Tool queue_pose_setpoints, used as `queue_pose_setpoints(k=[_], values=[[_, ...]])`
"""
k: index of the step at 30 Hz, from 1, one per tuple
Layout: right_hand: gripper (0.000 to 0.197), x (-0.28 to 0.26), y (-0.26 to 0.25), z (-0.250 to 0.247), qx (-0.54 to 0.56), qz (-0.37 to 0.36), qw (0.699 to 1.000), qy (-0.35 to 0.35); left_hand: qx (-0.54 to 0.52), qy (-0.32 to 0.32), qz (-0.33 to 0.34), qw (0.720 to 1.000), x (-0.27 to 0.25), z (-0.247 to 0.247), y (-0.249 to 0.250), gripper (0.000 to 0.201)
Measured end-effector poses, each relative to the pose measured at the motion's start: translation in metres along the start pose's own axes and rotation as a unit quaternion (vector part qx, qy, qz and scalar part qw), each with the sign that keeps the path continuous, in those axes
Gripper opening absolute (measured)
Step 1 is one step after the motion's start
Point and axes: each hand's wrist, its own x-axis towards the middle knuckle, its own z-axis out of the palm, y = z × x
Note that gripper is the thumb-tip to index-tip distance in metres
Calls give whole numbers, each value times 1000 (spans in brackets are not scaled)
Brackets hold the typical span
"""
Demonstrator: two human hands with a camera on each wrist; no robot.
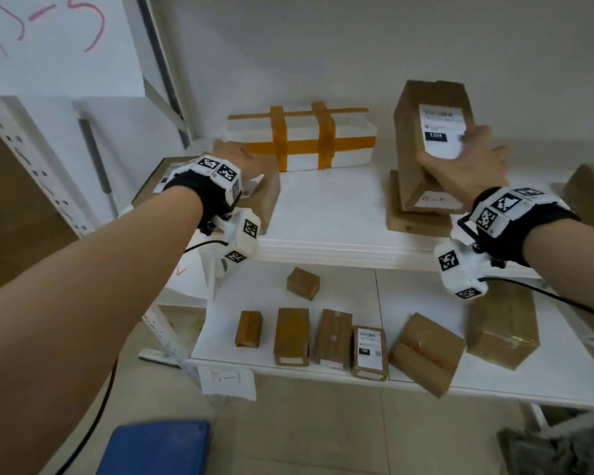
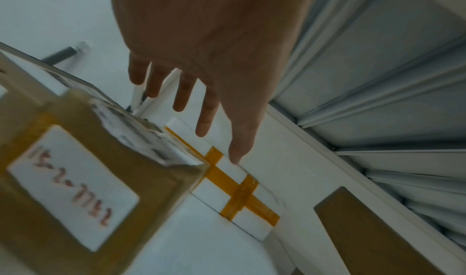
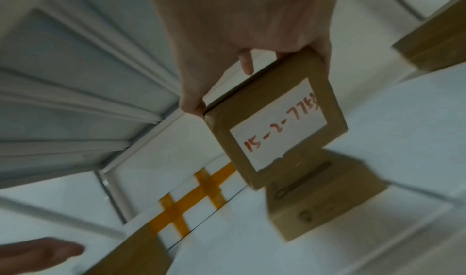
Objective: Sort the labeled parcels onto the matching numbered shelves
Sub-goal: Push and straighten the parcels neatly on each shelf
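On the middle shelf [image 1: 326, 217] a tall brown parcel [image 1: 408, 149] with a white shipping label leans tilted on a flat brown parcel [image 1: 415, 222]. My right hand [image 1: 467, 156] grips the tall parcel across its labelled face. In the right wrist view my right hand [image 3: 259, 79] holds the tall parcel [image 3: 274, 125] at both edges; its end tag reads 15-2-7758. My left hand [image 1: 240, 156] hovers with straight fingers over another brown parcel [image 1: 266, 197] at the shelf's left end. In the left wrist view my left hand [image 2: 209, 119] holds nothing; this parcel [image 2: 75, 179] is tagged 15-2-7732.
A white foam box [image 1: 302, 138] crossed with orange tape lies at the back of the shelf between my hands. Several small brown parcels [image 1: 323, 337] sit on the lower shelf, tagged 15-1 [image 1: 227, 378]. Another parcel [image 1: 590, 186] is at the right edge. A blue object [image 1: 158, 447] lies on the floor.
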Motion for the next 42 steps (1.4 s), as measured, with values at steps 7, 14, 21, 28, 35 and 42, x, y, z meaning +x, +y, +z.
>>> queue_pose_setpoints(k=[7,14,21,28,35,42], values=[[95,-41,-50,72,-84,15,989,-118,35,-76,47,995,4,6,-44,76],[107,-43,-54,102,-138,49,979,-140,46,-83,100,991,1,10,-46,80],[107,-29,-50,88,-171,63,972,-151,-3,-113,141,984,4,30,-13,94],[113,-14,-43,84,-189,44,964,-182,-39,-97,169,980,23,52,17,78],[112,-15,-41,86,-177,30,969,-172,-66,-96,169,979,17,60,35,82],[47,-13,-25,78,-69,2,979,-191,-42,-90,193,976,11,63,49,77]])
